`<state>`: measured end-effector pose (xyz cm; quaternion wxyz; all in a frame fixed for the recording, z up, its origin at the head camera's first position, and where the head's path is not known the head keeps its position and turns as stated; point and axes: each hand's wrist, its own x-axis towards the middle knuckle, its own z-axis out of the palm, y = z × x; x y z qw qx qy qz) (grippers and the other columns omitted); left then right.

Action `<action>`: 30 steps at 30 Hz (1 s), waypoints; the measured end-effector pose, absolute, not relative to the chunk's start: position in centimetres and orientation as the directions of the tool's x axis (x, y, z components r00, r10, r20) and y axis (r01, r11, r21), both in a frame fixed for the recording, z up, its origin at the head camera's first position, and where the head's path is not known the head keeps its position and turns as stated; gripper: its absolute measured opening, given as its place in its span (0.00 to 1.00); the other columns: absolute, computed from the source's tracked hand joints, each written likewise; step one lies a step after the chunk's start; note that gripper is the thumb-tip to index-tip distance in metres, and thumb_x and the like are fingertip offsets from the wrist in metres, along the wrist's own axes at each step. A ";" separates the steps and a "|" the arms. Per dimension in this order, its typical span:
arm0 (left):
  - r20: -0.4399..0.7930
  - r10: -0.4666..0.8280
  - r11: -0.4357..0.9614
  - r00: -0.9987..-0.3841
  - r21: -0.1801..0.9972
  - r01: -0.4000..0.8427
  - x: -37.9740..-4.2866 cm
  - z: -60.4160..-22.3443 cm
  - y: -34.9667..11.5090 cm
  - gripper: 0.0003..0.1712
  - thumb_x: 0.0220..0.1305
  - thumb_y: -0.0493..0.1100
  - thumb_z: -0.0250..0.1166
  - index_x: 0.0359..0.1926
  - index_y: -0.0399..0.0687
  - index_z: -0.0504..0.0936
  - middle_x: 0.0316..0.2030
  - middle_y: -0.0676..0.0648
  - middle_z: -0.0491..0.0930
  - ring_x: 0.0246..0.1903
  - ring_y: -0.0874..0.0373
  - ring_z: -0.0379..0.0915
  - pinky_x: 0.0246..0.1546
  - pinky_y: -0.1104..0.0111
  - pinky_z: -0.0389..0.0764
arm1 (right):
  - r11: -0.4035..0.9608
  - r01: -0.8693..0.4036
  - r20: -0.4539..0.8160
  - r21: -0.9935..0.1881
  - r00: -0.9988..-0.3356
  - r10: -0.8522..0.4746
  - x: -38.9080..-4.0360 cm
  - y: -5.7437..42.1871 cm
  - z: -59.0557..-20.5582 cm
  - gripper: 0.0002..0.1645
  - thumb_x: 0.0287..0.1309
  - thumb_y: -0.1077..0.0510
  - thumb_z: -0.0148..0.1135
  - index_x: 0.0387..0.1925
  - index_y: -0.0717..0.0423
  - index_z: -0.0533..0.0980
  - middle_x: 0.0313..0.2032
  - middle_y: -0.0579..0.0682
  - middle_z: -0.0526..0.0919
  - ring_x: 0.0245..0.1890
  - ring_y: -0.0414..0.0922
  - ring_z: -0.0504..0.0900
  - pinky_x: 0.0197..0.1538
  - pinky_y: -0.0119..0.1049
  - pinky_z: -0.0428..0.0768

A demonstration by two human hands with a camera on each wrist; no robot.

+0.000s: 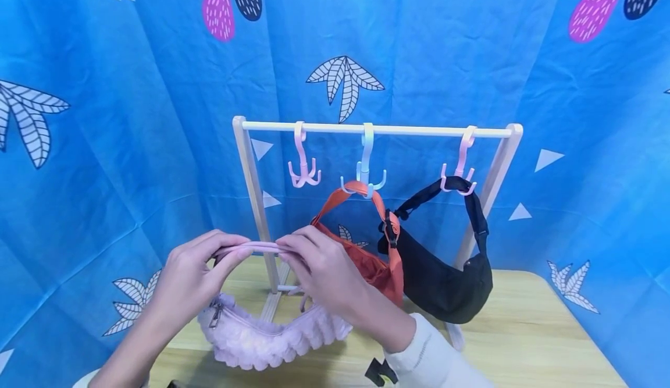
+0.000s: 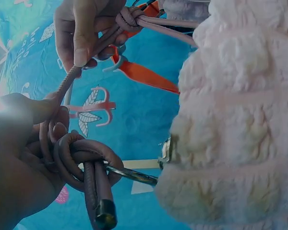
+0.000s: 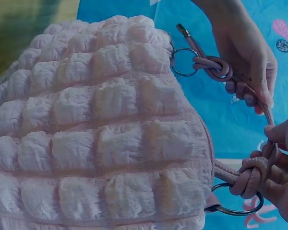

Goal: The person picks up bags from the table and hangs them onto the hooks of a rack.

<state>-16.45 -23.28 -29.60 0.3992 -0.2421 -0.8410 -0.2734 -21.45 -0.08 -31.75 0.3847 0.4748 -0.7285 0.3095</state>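
A pale pink, puffy quilted handbag (image 1: 277, 341) hangs from its strap (image 1: 264, 246), which is held up before the rack. My left hand (image 1: 191, 263) pinches one side of the strap between thumb and fingers. Close beside it, my right hand (image 1: 327, 266) grips the other side. A short stretch of strap shows between the two hands. In the left wrist view, a strap knot (image 2: 86, 155) sits just below my left hand. Metal rings (image 3: 185, 62) join the strap to the bag in the right wrist view. My right forearm hides part of the bag in the head view.
Behind the bag stands a rack with a white top bar (image 1: 419, 130). A pink hook (image 1: 302, 167) hangs at left with nothing on it. An orange bag (image 1: 361, 260) hangs on the blue hook (image 1: 366, 161), and a black bag (image 1: 445, 277) on the right pink hook (image 1: 462, 164).
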 end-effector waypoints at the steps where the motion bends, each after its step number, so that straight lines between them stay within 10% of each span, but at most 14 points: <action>1: 0.805 0.187 0.736 -0.563 0.265 0.623 -16.7 -29.5 -23.1 0.14 0.56 0.33 0.77 0.41 0.56 0.90 0.24 0.63 0.76 0.24 0.72 0.64 0.22 0.82 0.62 | 0.355 -0.931 0.859 -0.087 -0.250 -0.446 -21.6 0.0 -31.7 0.12 0.66 0.61 0.70 0.50 0.57 0.84 0.41 0.49 0.86 0.36 0.37 0.84 0.44 0.15 0.81; 15: 0.759 0.183 0.741 -0.625 0.310 0.595 -19.3 -28.0 -21.6 0.08 0.64 0.39 0.73 0.44 0.49 0.91 0.31 0.55 0.88 0.22 0.68 0.68 0.23 0.78 0.69 | 0.374 -0.914 0.870 -0.154 -0.305 -0.387 -23.5 1.4 -30.4 0.12 0.66 0.61 0.69 0.50 0.60 0.85 0.40 0.51 0.86 0.33 0.38 0.84 0.41 0.17 0.83; 30: 0.612 0.133 0.645 -0.779 0.543 0.537 -20.3 -26.1 -21.0 0.13 0.75 0.50 0.63 0.53 0.52 0.87 0.21 0.47 0.76 0.10 0.60 0.68 0.10 0.69 0.73 | 0.431 -0.883 0.880 -0.187 -0.346 -0.326 -24.6 2.4 -28.7 0.15 0.65 0.60 0.70 0.51 0.62 0.86 0.41 0.54 0.89 0.39 0.43 0.89 0.45 0.28 0.88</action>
